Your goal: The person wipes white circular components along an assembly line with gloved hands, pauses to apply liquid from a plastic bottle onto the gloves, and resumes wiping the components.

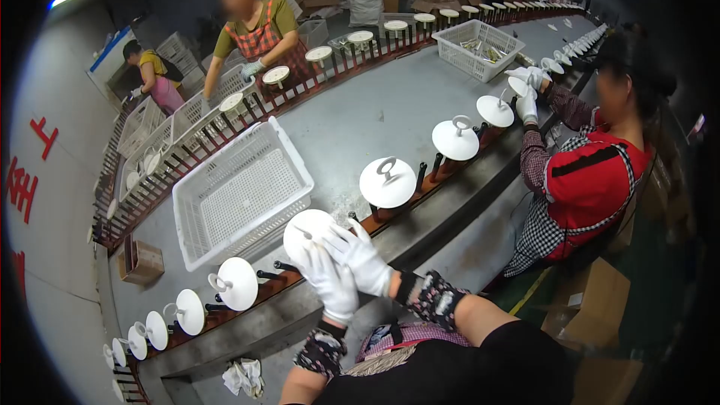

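A round white disc (309, 223) is tilted toward me above the near rail, a small blurred grey part at its middle. My left hand (330, 285), white-gloved, grips its near edge with fingers over the face. My right hand (361, 259), also gloved, is on the disc's right edge, its thumb apart; its underside grip is hidden. To the right, a white disc with a standing ring (387, 182) sits on a rail post. Left of my hands, another ringed disc (238, 285) leans on its post.
A white plastic basket (304, 172) lies beyond my hands on the grey table. Another basket (480, 49) holds small parts. Dark posts line the rail (420, 199). At right, a person in red (592, 187) handles a disc; across the table stands a person in a plaid apron (262, 37).
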Demonstrator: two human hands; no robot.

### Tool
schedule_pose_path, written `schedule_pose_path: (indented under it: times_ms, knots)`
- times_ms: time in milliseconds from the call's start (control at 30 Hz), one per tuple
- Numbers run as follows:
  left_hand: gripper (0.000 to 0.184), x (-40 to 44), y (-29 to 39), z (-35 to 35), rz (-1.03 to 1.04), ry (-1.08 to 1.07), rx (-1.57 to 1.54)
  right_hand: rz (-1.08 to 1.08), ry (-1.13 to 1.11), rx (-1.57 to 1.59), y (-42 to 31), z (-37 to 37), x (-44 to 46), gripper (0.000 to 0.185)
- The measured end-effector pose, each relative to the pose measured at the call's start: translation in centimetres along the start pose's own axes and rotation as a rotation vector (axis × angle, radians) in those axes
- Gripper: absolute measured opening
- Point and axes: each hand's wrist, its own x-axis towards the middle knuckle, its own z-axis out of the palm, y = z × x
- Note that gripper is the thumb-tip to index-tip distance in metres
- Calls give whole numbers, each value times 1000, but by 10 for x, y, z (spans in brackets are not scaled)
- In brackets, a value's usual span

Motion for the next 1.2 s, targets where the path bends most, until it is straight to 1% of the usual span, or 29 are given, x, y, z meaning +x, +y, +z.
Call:
schedule_pose_path:
  times_ms: [33, 100, 133, 167, 200, 233, 267, 300, 333, 367, 433, 500, 533, 567, 600, 633, 667, 700, 767, 800, 833, 900, 933, 967, 1033, 1067, 1100, 1167, 1200]
  knots:
    - [72, -14, 7, 4, 123, 32, -54, 26, -71, 0, 0, -20, -9, 56]
    - [73, -21, 36, 0, 207, -114, -332, 211, 5, -167, 12, -33, -24, 55]
    - [73, -13, 47, 1, 200, -149, -291, 336, 96, -222, 29, -33, -30, 55]
    - [73, 1, 58, 7, 193, -181, -250, 458, 220, -85, 38, -58, -16, 57]
    - [74, 22, 65, 16, 184, -164, -215, 498, 247, -95, 63, -58, -7, 54]
    - [77, 47, 68, 38, 175, -143, -160, 539, 282, -103, 97, -42, -4, 52]
    - [78, 68, 63, 57, 164, -141, -161, 462, 180, -197, 118, -34, 4, 53]
    - [73, 103, 71, 58, 73, -232, -355, 385, 76, -286, 134, -24, 10, 54]
    - [68, 129, 72, 64, 131, -205, -275, 390, 90, -288, 144, -10, 17, 54]
    - [54, 142, 58, 90, 229, -84, -169, 389, 129, -266, 151, -5, 23, 48]
    - [48, 186, 65, 81, 69, -433, -182, 334, 54, 36, 175, -9, 42, 42]
    - [41, 185, 20, 130, 155, -242, -200, 310, -270, 291, 198, -10, 64, 33]
    - [39, 177, 16, 134, -17, -168, -371, 328, -213, 419, 203, 8, 65, 32]
    - [40, 169, 4, 142, -15, -107, -454, 301, -132, 414, 196, 14, 60, 33]
    - [43, 161, 12, 123, -16, -93, -442, 273, -52, 405, 188, 20, 55, 34]
    - [45, 153, 22, 106, -20, -85, -430, 196, 52, 264, 171, 7, 50, 36]
    - [50, 137, 21, 104, -29, -25, -395, 220, -1, 186, 161, 5, 43, 43]
    - [56, 124, 30, 98, -1, 4, -206, 238, 42, 170, 145, -5, 27, 45]
    - [46, 98, 71, 74, 100, 133, -7, 243, 155, 113, 121, -26, 8, 50]
    - [62, 79, 82, 70, 53, 70, 47, 273, 67, 72, 112, -25, -8, 54]
    - [77, 57, 88, 70, 26, -35, 38, 208, 15, -5, 107, -29, -31, 58]
    - [75, 10, 83, 106, 164, -45, -133, 255, -185, -147, 112, -48, -57, 60]
    - [74, 14, 97, 116, 152, -88, -236, 273, -29, -254, 131, -49, -70, 62]
    - [73, 20, 109, 124, 140, -128, -347, 316, 45, -338, 151, -53, -80, 66]
    - [78, 63, 131, 129, 175, -134, -189, 553, 351, -107, 184, -64, -60, 71]
    - [77, 86, 134, 140, 187, -135, -163, 622, 274, -90, 205, -74, -45, 74]
    - [77, 110, 134, 154, 204, -133, -129, 555, 281, -179, 229, -60, -38, 67]
    - [74, 155, 131, 185, 191, -110, -76, 464, 119, -237, 259, -51, -16, 57]
    - [69, 179, 136, 189, 173, -168, -49, 441, 96, -116, 280, -42, -10, 47]
